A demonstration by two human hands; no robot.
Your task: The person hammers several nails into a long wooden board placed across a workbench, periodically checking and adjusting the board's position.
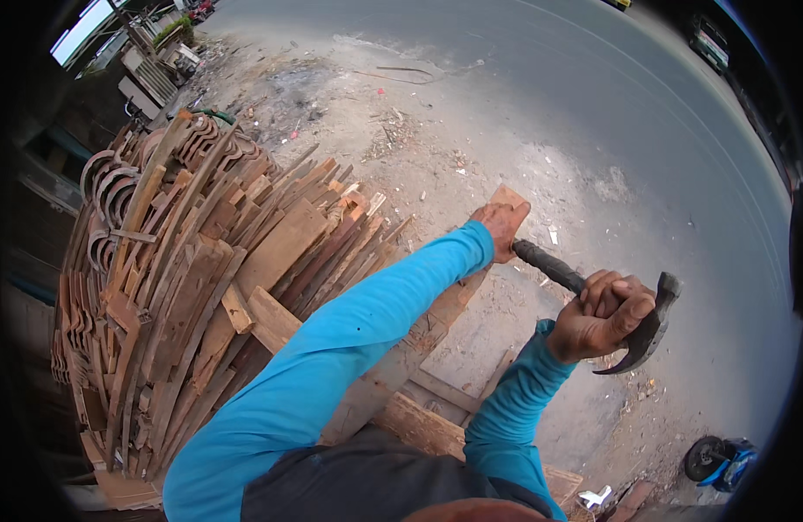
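My right hand (603, 317) is wrapped round a claw hammer (558, 268), close below its dark metal head. The claw curves down beside my thumb, and the black handle points left, its end close to my left hand. My left hand (503, 228) is closed over a wooden board (508, 196). A short end of the board shows beyond my knuckles, and more wood runs back under my blue sleeve. My left fingertips are partly hidden.
A big pile of loose planks (280, 248) stands at the left, with curved roof tiles (114, 196) behind it. A wooden beam (419, 424) lies near my body. Beyond the littered dirt runs a grey road (610, 96). A blue motorbike (723, 463) stands at lower right.
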